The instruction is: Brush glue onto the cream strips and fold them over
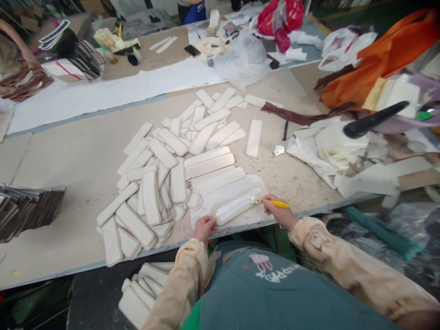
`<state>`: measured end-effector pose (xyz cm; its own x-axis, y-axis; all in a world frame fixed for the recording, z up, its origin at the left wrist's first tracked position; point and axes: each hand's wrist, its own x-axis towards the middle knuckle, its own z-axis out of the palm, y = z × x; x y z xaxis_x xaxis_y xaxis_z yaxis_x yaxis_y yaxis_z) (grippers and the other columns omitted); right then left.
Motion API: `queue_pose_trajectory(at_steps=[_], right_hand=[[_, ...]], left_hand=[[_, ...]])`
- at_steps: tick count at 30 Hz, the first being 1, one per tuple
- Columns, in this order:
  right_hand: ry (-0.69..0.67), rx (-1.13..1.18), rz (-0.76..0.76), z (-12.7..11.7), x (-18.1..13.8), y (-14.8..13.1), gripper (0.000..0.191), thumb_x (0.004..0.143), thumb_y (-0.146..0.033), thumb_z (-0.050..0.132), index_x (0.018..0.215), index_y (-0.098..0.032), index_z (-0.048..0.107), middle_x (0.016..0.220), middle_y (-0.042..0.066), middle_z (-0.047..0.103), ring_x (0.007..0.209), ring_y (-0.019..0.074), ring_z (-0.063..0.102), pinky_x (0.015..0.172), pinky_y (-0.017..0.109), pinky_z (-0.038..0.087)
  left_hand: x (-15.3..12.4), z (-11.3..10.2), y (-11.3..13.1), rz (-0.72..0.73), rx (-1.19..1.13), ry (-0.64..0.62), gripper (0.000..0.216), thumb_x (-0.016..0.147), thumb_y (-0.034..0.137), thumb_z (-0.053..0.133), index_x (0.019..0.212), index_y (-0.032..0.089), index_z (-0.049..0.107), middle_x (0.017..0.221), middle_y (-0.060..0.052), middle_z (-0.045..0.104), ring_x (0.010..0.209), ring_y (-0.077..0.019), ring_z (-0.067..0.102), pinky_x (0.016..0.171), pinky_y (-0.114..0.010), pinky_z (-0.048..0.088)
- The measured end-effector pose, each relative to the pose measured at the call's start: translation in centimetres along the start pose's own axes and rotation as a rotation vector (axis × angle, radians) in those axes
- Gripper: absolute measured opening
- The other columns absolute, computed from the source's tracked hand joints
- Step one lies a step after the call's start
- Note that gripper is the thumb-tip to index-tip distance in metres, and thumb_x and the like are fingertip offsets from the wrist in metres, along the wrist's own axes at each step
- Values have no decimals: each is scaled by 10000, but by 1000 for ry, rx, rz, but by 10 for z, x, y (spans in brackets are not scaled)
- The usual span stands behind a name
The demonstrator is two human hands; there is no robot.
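Note:
My right hand (275,210) is closed round the yellow handle of a small brush (280,204). Its white bristles touch a long, rounded cream strip (227,213), which has a wet white streak along its middle. At the strip's left end, my left hand (205,226) pinches the edge with fingers together. Beneath the strip lies a white sheet (202,197). Just beyond it, a few similar strips (210,164) rest side by side. A large loose heap of cream strips (151,197) spreads to the left and behind.
A white container (340,140) with a black handle stands on the right, near an orange cloth (381,59). Stacked dark pieces (30,211) sit at far left. More strips (139,298) lie below the table edge. Another person's arm (19,41) shows at upper left.

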<state>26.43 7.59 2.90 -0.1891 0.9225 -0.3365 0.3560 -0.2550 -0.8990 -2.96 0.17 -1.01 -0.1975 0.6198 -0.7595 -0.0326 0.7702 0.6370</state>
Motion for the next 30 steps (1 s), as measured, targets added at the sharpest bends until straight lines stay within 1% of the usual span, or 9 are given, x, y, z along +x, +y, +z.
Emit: queue_pose_trajectory(at_steps=[4,8,11,14,18,21,23,27,30], right_hand=[[86,-21,20,-22,3,6,252,826,-450,481,847,-215,570,571,-50,535,539,127,524,544,235,469],[122,-53,-14,-27,0,5,246,839,-446,475,850,-218,567,577,-44,530,560,131,534,552,234,472],[175,-77,-57,-22,-1,1,252,846,-454,474,863,-219,565,583,-41,536,555,130,538,558,236,469],[218,-50,-90,-10,-1,-6,256,854,-458,467,840,-219,556,583,-39,537,543,126,538,561,235,466],[122,-29,-119,11,2,-15,234,864,-432,463,845,-223,566,577,-44,547,540,122,544,561,228,456],[64,-69,-165,17,6,-14,228,871,-415,452,837,-226,576,593,-45,551,560,117,555,586,225,454],[87,-88,-170,12,9,-10,232,873,-417,446,845,-226,575,596,-44,546,565,117,556,588,227,455],[196,-84,-132,-12,13,-1,244,863,-439,461,863,-220,568,586,-41,537,548,122,541,564,230,459],[204,-30,-120,-25,8,-1,255,864,-448,460,866,-214,563,601,-35,532,561,124,536,567,231,466]], left_hand=[[2,-1,0,11,5,-4,218,627,329,670,599,154,542,465,29,574,436,-94,546,437,-188,439],[2,-2,-1,15,5,-12,222,613,338,680,609,154,555,483,24,588,447,-98,554,438,-190,439],[3,-2,-1,9,1,-17,234,607,350,684,619,153,558,484,24,586,444,-98,551,434,-191,436],[4,-4,-3,7,-1,-15,247,603,360,687,633,154,555,491,28,586,449,-94,551,439,-188,437],[6,-6,-5,4,8,-14,268,601,378,691,644,157,545,482,34,578,446,-90,547,442,-185,436],[7,-7,-6,6,13,-17,280,600,388,692,639,158,536,486,35,577,448,-90,547,440,-184,436],[8,-7,-6,9,11,-18,282,601,392,690,638,161,533,488,37,574,446,-88,545,438,-185,436],[10,-7,-7,8,5,-21,273,603,389,690,638,164,539,496,37,575,445,-88,540,438,-190,440],[10,-7,-9,1,1,-20,266,604,381,691,628,167,535,492,38,570,442,-85,534,439,-187,437]])
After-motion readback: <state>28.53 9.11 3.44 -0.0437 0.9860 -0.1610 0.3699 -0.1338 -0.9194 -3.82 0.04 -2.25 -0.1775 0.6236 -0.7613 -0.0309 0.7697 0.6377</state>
